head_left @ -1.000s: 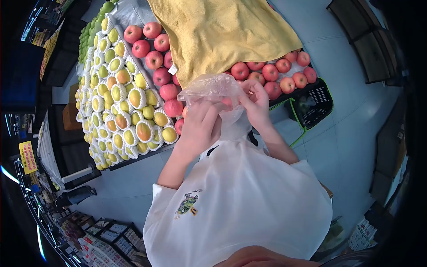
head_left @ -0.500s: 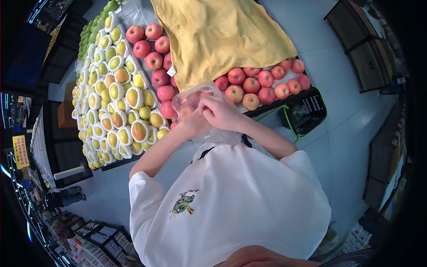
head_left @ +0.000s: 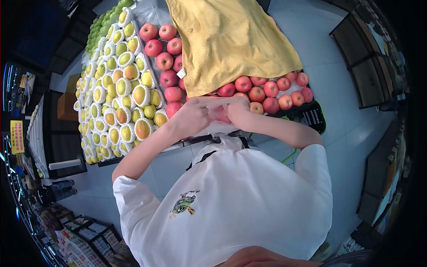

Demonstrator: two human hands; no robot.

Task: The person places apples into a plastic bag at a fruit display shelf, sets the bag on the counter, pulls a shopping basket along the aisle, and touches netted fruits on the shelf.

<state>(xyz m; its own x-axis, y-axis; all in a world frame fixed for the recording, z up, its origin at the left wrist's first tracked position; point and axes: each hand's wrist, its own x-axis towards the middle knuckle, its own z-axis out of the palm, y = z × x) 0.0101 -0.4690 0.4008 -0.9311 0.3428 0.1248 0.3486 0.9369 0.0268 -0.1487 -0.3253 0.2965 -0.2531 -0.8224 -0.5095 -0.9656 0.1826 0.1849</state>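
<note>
A clear plastic bag (head_left: 213,103) is stretched between my two hands at the front edge of the apple display. My left hand (head_left: 194,116) has its fingers closed on the bag's left side. On the opposite side, my right hand (head_left: 237,110) grips the plastic, its fingers partly hidden by the bag. Something red, which looks like an apple (head_left: 220,114), shows blurred through the film; how many are inside I cannot tell. Just beyond my hands lie loose red apples (head_left: 256,94), and a yellow towel (head_left: 235,49) covers the middle of the display.
Yellow-green pears (head_left: 142,129), many in white foam nets, are piled on the left. Green fruit (head_left: 103,24) sits behind them. A black basket (head_left: 316,116) with a green handle is at the display's right corner. Dark shelving (head_left: 362,60) stands across the floor at right.
My hands were close together over the bag's gathered top. Now they are apart, with the plastic spread between them. The view has shifted slightly, and my right arm covers more of the basket.
</note>
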